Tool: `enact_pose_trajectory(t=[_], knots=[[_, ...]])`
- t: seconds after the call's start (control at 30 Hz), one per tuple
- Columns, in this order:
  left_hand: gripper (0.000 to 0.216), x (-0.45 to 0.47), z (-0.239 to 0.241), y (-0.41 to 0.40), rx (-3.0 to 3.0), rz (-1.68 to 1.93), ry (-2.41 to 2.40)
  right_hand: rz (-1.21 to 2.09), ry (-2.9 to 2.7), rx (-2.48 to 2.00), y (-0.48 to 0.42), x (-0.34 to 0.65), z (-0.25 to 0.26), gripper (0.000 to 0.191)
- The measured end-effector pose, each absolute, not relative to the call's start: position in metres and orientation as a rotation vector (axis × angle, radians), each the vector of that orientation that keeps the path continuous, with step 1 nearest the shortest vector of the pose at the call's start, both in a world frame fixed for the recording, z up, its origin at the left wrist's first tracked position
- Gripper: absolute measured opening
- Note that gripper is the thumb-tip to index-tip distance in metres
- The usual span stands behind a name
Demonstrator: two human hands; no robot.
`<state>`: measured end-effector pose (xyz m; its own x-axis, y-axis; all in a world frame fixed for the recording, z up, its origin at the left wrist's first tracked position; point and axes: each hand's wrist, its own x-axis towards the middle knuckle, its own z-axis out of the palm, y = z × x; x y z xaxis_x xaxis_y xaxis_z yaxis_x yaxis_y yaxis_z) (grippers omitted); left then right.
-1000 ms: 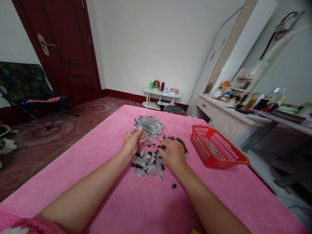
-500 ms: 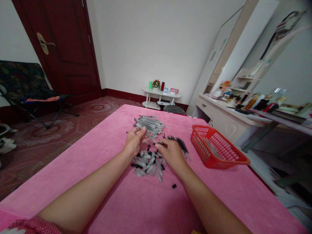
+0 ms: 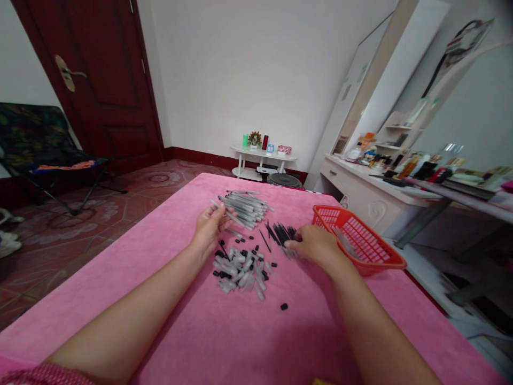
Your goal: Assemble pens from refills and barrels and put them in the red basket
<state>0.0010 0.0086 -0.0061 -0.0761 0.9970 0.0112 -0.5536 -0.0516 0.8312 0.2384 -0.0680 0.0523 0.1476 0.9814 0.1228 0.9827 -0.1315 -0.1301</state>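
Observation:
My left hand (image 3: 210,227) is closed round a clear pen barrel (image 3: 214,202), beside a heap of similar translucent pen barrels (image 3: 248,207). To the right, my right hand (image 3: 315,243) pinches at the ends of a bundle of thin black pen refills (image 3: 279,233); its fingertips partly hide what they grip. One loose refill (image 3: 265,241) lies apart from that bundle. Nearer me is a pile of clear pen caps (image 3: 240,272) mixed with small black plugs. A single black plug (image 3: 284,306) lies off by itself.
A red plastic basket (image 3: 358,235) with some clear pieces inside stands at the right, close by my right forearm. Pink cloth (image 3: 208,331) covers the table. Beyond its right edge is a dresser (image 3: 368,187) crowded with bottles; a folding chair (image 3: 52,149) stands at far left.
My right hand has moved right, away from the left hand, to the black refills. My left hand has drawn slightly left with the pen barrel. The view has shifted a little.

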Motion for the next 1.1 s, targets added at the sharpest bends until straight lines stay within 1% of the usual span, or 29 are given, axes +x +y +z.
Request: enact_pose_trajectory(t=[0.07,0.17,0.27,0.4,0.5,0.57,0.63,0.7,0.77,0.83,0.93,1.03,1.1], knots=[[0.029,0.015,-0.003,-0.003,0.864,1.426,0.725,0.052,-1.929,-2.054,-0.067,0.230,0.051,0.027],[0.032,0.032,0.004,-0.022,0.981,1.349,0.620,0.272,-1.912,-1.629,-0.069,0.210,0.045,0.020],[0.030,0.042,0.010,-0.036,1.027,1.302,0.563,0.358,-1.893,-1.456,-0.072,0.193,0.040,0.019],[0.033,0.039,0.008,-0.032,1.211,1.261,0.620,0.267,-1.917,-1.554,-0.074,0.200,0.051,0.013],[0.039,0.021,-0.002,-0.010,1.436,1.276,0.812,0.045,-1.809,-1.752,-0.074,0.234,0.072,0.019],[0.030,0.005,-0.012,0.009,1.699,1.329,0.991,-0.144,-1.660,-1.957,-0.075,0.265,0.086,0.023],[0.023,-0.011,-0.019,0.024,2.035,1.239,1.202,-0.285,-1.487,-2.200,-0.078,0.294,0.094,0.029],[0.023,-0.022,-0.025,0.032,2.299,1.103,1.289,-0.299,-1.397,-2.398,-0.082,0.315,0.098,0.033],[0.022,-0.027,-0.028,0.034,2.472,0.959,1.296,-0.280,-1.360,-2.484,-0.083,0.325,0.099,0.036],[0.021,-0.028,-0.030,0.033,2.561,0.860,1.281,-0.273,-1.377,-2.433,-0.082,0.322,0.097,0.037],[0.017,-0.027,-0.033,0.031,2.619,0.817,1.267,-0.195,-1.514,-2.179,-0.074,0.302,0.089,0.031],[0.014,-0.022,-0.030,0.028,2.658,0.853,1.234,0.041,-1.681,-1.863,-0.066,0.270,0.072,0.020],[0.017,-0.015,-0.023,0.022,2.691,0.908,1.155,0.220,-1.748,-1.710,-0.062,0.246,0.056,0.018]])
